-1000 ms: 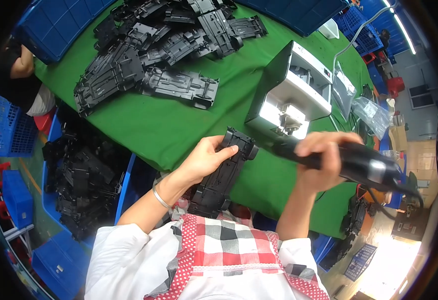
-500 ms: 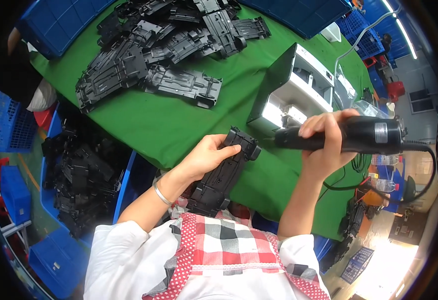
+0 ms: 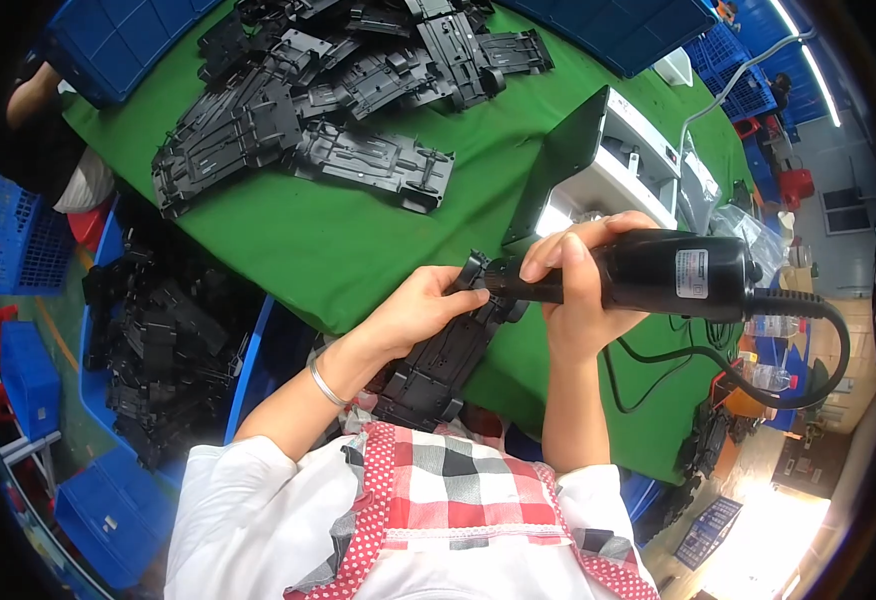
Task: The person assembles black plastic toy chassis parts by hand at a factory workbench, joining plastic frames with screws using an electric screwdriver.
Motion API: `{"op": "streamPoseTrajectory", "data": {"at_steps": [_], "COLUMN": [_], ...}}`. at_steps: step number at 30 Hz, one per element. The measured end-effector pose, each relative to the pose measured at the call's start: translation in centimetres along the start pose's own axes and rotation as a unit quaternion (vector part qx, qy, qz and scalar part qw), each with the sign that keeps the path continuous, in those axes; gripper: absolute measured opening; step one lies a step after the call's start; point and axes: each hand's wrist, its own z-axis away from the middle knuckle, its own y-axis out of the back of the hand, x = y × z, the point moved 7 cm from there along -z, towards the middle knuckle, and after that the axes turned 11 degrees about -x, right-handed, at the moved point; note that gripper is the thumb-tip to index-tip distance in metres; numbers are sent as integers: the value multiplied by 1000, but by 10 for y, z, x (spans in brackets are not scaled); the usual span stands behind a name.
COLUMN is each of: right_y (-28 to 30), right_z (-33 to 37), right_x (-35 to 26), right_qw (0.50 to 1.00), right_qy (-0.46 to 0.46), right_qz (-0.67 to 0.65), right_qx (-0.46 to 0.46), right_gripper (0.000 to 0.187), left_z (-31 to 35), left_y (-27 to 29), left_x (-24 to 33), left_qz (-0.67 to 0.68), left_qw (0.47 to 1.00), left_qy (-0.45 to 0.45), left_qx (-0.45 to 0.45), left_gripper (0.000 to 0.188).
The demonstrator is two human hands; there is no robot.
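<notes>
My left hand (image 3: 416,310) is closed around a long black plastic car chassis (image 3: 440,358), thumb across its upper part. The chassis slants over the table's near edge, in front of my apron. In my right hand (image 3: 580,300) lies a thick black corded electric screwdriver (image 3: 658,272), held almost level. Its front end reaches over the upper end of the chassis, close to my left thumb. Whether the tip touches the plastic, I cannot tell. A black cable loops from the tool's back end.
A heap of similar black chassis (image 3: 373,165) lies on the green-covered table (image 3: 358,265). Beyond the screwdriver stands a black-and-white boxy machine (image 3: 578,165). A blue bin (image 3: 248,375) of black parts sits at left. Blue crates (image 3: 138,45) line the far edge; another person's arm (image 3: 33,95) shows far left.
My right hand has brought the screwdriver leftward, from beside the chassis to over its upper end. My left hand keeps hold of the chassis in nearly the same place.
</notes>
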Motion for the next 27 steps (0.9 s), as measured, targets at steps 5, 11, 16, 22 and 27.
{"op": "streamPoseTrajectory", "data": {"at_steps": [5, 11, 16, 22, 27], "right_y": [-15, -28, -19, 63, 80], "right_z": [0, 5, 0, -7, -7], "right_x": [1, 4, -5, -59, -63], "right_qw": [997, 971, 976, 989, 984], "right_qy": [3, 19, -2, 113, 119], "right_qz": [8, 131, 24, -98, 46], "right_qx": [-75, -199, -215, 19, 122], "right_gripper": [33, 36, 44, 36, 34], "left_z": [-1, -2, 10, 68, 90], "left_y": [1, 4, -13, -25, -11], "left_x": [-1, -4, 9, -20, -18], "left_qz": [-26, -56, -49, 91, -192], "left_qw": [1000, 998, 997, 978, 938], "left_qy": [-15, -30, -55, 95, 81], "left_qx": [8, 16, -32, -160, -278], "left_gripper": [16, 16, 17, 45, 52]}}
